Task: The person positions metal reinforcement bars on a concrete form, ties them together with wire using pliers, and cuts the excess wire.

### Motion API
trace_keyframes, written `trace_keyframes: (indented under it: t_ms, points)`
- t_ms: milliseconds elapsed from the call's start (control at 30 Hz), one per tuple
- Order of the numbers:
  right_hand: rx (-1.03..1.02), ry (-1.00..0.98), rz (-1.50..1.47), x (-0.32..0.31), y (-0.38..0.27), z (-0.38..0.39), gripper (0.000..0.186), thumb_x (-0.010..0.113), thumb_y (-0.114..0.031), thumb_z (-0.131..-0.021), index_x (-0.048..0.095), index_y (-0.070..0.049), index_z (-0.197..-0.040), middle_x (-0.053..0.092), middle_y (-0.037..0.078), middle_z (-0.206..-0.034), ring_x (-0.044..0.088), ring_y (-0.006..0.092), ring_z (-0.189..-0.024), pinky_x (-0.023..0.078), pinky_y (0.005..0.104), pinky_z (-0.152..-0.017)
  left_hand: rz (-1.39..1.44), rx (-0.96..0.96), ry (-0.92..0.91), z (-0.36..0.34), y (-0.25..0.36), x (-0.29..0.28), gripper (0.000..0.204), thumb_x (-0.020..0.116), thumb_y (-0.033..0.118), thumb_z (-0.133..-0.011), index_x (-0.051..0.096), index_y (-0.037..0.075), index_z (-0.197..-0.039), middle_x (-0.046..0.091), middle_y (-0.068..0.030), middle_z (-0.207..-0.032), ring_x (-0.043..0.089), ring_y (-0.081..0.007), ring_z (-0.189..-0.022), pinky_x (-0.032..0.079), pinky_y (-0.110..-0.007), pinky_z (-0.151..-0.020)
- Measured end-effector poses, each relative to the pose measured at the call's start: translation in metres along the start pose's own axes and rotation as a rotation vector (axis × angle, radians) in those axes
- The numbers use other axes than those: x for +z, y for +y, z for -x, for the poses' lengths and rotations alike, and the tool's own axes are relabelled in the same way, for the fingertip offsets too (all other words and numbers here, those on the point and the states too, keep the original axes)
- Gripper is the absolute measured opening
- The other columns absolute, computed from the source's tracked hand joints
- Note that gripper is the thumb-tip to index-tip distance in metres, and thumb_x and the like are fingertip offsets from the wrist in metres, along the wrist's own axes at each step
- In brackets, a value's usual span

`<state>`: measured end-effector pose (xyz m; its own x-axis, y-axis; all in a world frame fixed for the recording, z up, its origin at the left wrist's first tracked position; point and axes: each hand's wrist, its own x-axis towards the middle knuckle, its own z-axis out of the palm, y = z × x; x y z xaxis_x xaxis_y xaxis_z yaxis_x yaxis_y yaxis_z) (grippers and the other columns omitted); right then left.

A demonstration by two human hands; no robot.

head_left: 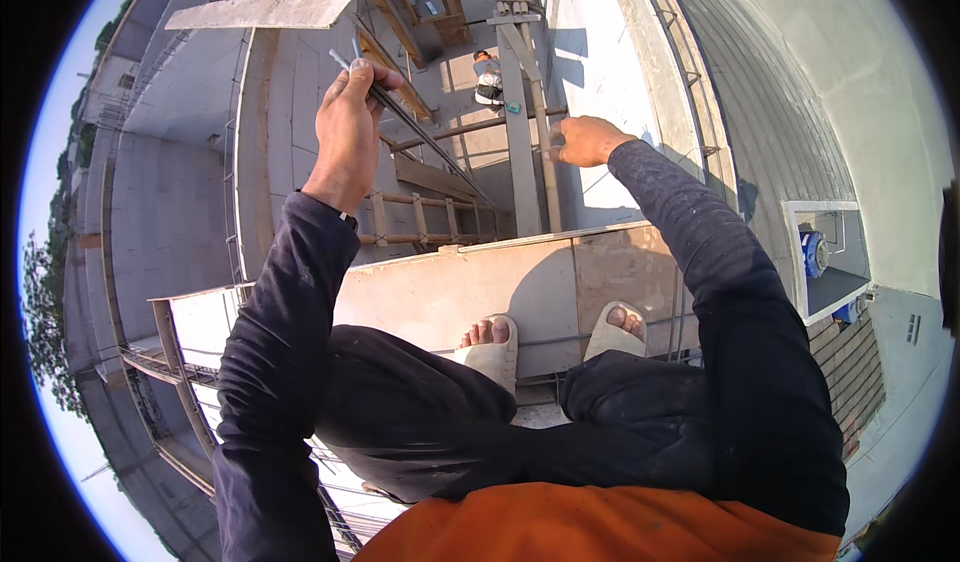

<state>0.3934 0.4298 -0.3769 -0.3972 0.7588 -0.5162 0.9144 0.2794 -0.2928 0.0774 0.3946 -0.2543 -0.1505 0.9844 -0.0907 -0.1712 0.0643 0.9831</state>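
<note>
My left hand (345, 127) is raised at the upper left of centre, its fingers closed round a few thin steel rods (432, 144). Their short ends stick up past the thumb, and their long lengths slant down to the right into the deep space below. Out ahead, my right hand (590, 142) has its fingers curled inward beside an upright wooden pole (549, 177). Whether those fingers hold anything small is not visible. My sandalled feet (490, 347) stand on a narrow board ledge (450, 297).
Far below, another person (488, 77) is near the scaffold planks (520, 142). Wooden crosspieces (425, 202) span the drop beyond the ledge. A pale wall (590, 32) rises at the right, with a ribbed roof (770, 82) past it. Loose boards (265, 7) lie at the top left.
</note>
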Motion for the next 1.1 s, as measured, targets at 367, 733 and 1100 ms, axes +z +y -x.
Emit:
trace_keyframes:
  t_ms: [367, 733, 1100]
  points:
    - [0.013, 0.337, -0.507, 0.126, 0.034, 0.157, 0.043, 0.069, -0.038, -0.098, 0.07, -0.006, -0.126, 0.076, 0.019, -0.107, 0.073, 0.0342, -0.1, 0.055, 0.0443, -0.089, -0.197, -0.352, 0.016, -0.039, -0.112, -0.016, 0.02, 0.05, 0.022, -0.102, 0.058, 0.006, -0.093, 0.068, -0.0104, -0.096, 0.063, -0.0201, -0.1, 0.046, -0.034, -0.097]
    - [0.091, 0.395, -0.532, 0.253, -0.011, 0.234, 0.032, 0.078, -0.028, -0.088, 0.074, -0.005, -0.109, 0.073, 0.015, -0.097, 0.068, 0.0335, -0.091, 0.051, 0.0461, -0.087, -0.258, -0.443, -0.166, 0.001, -0.2, -0.056, 0.028, 0.048, 0.031, -0.097, 0.058, 0.008, -0.085, 0.075, -0.0071, -0.105, 0.051, -0.0162, -0.092, 0.039, -0.031, -0.09]
    - [0.269, 0.391, -0.519, 0.262, -0.008, 0.269, 0.029, 0.081, -0.03, -0.086, 0.074, -0.008, -0.103, 0.07, 0.014, -0.097, 0.064, 0.0382, -0.097, 0.049, 0.0488, -0.09, -0.428, -0.424, -0.258, 0.081, -0.272, -0.12, 0.037, 0.046, 0.039, -0.1, 0.057, 0.005, -0.092, 0.071, -0.0127, -0.116, 0.058, -0.0201, -0.106, 0.044, -0.039, -0.102]
